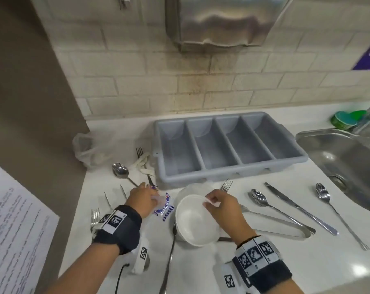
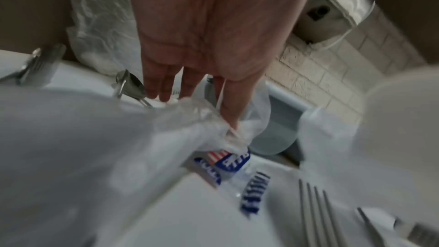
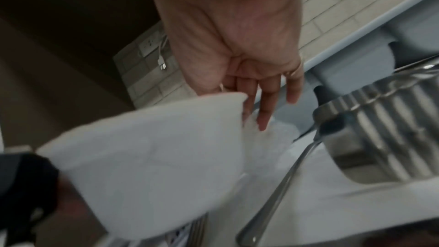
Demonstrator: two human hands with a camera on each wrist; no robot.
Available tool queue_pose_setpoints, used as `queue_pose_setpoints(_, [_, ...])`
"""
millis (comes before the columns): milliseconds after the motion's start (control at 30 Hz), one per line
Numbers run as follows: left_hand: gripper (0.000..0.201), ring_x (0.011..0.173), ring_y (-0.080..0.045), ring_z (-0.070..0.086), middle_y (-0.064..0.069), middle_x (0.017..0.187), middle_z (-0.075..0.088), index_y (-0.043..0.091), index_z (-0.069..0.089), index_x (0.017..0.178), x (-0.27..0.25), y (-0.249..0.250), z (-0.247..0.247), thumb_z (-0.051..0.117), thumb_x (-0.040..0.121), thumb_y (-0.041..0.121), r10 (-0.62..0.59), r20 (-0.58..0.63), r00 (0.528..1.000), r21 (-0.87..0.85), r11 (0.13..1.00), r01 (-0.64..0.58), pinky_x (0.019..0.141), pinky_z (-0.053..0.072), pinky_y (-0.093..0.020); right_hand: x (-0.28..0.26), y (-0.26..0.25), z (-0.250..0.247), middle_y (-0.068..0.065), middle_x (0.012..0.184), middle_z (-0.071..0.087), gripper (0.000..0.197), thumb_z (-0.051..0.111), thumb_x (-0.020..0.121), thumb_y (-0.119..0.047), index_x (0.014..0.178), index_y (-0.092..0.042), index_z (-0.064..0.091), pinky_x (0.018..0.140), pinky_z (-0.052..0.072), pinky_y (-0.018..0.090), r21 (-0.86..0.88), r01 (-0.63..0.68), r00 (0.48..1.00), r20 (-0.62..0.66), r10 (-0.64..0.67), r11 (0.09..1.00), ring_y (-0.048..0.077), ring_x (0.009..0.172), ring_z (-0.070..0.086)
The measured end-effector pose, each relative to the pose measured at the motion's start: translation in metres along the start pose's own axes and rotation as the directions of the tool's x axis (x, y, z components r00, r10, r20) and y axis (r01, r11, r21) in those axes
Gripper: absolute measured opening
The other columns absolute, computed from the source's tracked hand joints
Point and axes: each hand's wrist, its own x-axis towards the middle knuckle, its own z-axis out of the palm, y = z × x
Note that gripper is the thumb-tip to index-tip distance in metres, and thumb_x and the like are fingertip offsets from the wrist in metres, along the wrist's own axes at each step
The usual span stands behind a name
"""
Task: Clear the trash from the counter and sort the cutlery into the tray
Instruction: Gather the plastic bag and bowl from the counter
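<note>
Your white desk [image 1: 275,262] carries everything here. The sink [image 1: 349,158] is sunk into it well to the right of your fingers. Beyond your fingers, against the wall, stands the grey cutlery tray [image 1: 228,175]; all four of its compartments hold nothing. Beyond your left fingers, in the corner, lies a crumpled clear plastic bag [image 1: 95,147].

Your right hand [image 1: 224,211] pinches the rim of a white foam bowl [image 1: 195,221], thumb and fingers [image 3: 263,112] clamped on its edge; the bowl looks tilted and has nothing in it. Your left hand [image 1: 142,200] has its fingers [image 2: 234,104] closed on a clear wrapper with blue and red print [image 1: 164,206], just left of the bowl.

Right of your right fingers lie tongs [image 1: 281,223], a spoon [image 1: 262,200], a knife [image 1: 301,209] and another spoon [image 1: 332,206], all on the desk. A fork [image 1: 226,185] shows just past your right knuckles. Beyond your left fingers lie a large spoon [image 1: 120,170] and a fork [image 1: 140,152] under a twisted white scrap [image 1: 144,164].
</note>
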Motion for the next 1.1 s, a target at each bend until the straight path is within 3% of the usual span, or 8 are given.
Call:
queue_pose_setpoints(133, [0.029, 0.101, -0.032, 0.062, -0.014, 0.108, 0.068, 0.014, 0.073, 0.096, 0.003, -0.002, 0.009, 0.05, 0.08, 0.022, -0.03, 0.006, 1.0, 0.075, 0.997, 0.03, 0.09, 0.049, -0.032, -0.024, 0.02, -0.038, -0.004, 0.068, 0.06, 0.032, 0.071, 0.077, -0.004, 0.063, -0.028, 0.056, 0.056, 0.041, 0.001, 0.32, -0.029, 0.994, -0.094, 0.062, 0.947, -0.001, 0.06, 0.054])
queue_pose_setpoints(333, [0.016, 0.087, -0.03, 0.066, -0.014, 0.098, 0.075, 0.019, 0.076, 0.093, -0.027, 0.024, -0.002, 0.065, 0.081, 0.024, -0.023, -0.064, 0.998, 0.148, 0.988, 0.032, 0.08, 0.051, -0.029, -0.078, 0.085, -0.099, 0.0, 0.081, 0.068, 0.028, 0.067, 0.078, 0.009, 0.071, -0.018, 0.064, 0.059, 0.049, 0.007, 0.648, -0.057, 0.961, -0.171, 0.218, 0.76, -0.002, 0.062, 0.063])
queue_pose_setpoints(433, [0.016, 0.09, -0.028, 0.063, -0.011, 0.095, 0.071, 0.016, 0.076, 0.09, -0.063, 0.062, -0.003, 0.072, 0.076, 0.011, 0.158, -0.063, 0.985, 0.092, 0.984, -0.152, 0.073, 0.04, -0.025, -0.109, 0.129, -0.128, -0.005, 0.077, 0.069, 0.031, 0.065, 0.077, 0.012, 0.081, -0.019, 0.065, 0.059, 0.048, 0.001, 0.678, -0.061, 0.925, -0.237, 0.297, 0.733, -0.007, 0.063, 0.063])
queue_pose_setpoints(600, [0.068, 0.083, 0.008, 0.059, 0.028, 0.08, 0.065, 0.066, 0.06, 0.07, -0.131, 0.173, 0.035, 0.073, 0.065, 0.0, 0.427, -0.084, 0.901, -0.13, 0.891, -0.434, 0.075, 0.035, 0.008, -0.174, 0.219, -0.189, -0.009, 0.087, 0.068, 0.038, 0.064, 0.08, 0.003, 0.092, -0.033, 0.066, 0.058, 0.048, -0.001, 0.67, -0.089, 0.86, -0.322, 0.397, 0.737, -0.011, 0.067, 0.063])
queue_pose_setpoints(733, [0.055, 0.084, 0.023, 0.057, 0.037, 0.083, 0.066, 0.055, 0.064, 0.07, -0.174, 0.27, 0.115, 0.085, 0.057, 0.006, 0.465, -0.118, 0.877, -0.314, 0.821, -0.477, 0.075, 0.038, 0.01, -0.229, 0.303, -0.235, -0.006, 0.085, 0.068, 0.035, 0.065, 0.079, 0.004, 0.082, -0.031, 0.064, 0.058, 0.048, 0.0, 0.623, -0.144, 0.793, -0.392, 0.466, 0.769, -0.014, 0.065, 0.061])
queue_pose_setpoints(867, [0.031, 0.069, 0.019, 0.06, 0.037, 0.072, 0.067, 0.053, 0.068, 0.058, -0.194, 0.358, 0.251, 0.079, 0.047, 0.026, 0.499, 0.125, 0.858, -0.49, 0.783, -0.384, 0.066, 0.042, 0.005, -0.286, 0.409, -0.266, 0.0, 0.1, 0.061, 0.033, 0.067, 0.074, 0.008, 0.07, -0.023, 0.06, 0.062, 0.047, 0.001, 0.627, -0.268, 0.673, -0.422, 0.608, 0.732, 0.016, 0.087, 0.06])
queue_pose_setpoints(967, [0.039, 0.069, 0.013, 0.059, 0.032, 0.065, 0.067, 0.037, 0.074, 0.067, -0.182, 0.393, 0.367, 0.07, 0.065, -0.001, 0.485, 0.386, 0.785, -0.303, 0.87, -0.389, 0.065, 0.041, -0.003, -0.317, 0.482, -0.274, 0.003, 0.11, 0.06, 0.026, 0.066, 0.075, 0.007, 0.071, -0.018, 0.06, 0.063, 0.047, 0.013, 0.669, -0.409, 0.558, -0.354, 0.751, 0.62, 0.025, 0.087, 0.058])
queue_pose_setpoints(1100, [0.036, 0.093, -0.019, 0.063, -0.007, 0.102, 0.074, 0.006, 0.074, 0.092, -0.145, 0.424, 0.501, 0.049, 0.075, -0.015, 0.34, 0.593, 0.73, -0.013, 0.911, -0.413, 0.082, 0.047, -0.024, -0.339, 0.568, -0.257, 0.01, 0.084, 0.065, 0.013, 0.063, 0.079, 0.004, 0.085, -0.008, 0.063, 0.063, 0.044, 0.025, 0.699, -0.526, 0.413, -0.288, 0.864, 0.484, 0.033, 0.089, 0.062])
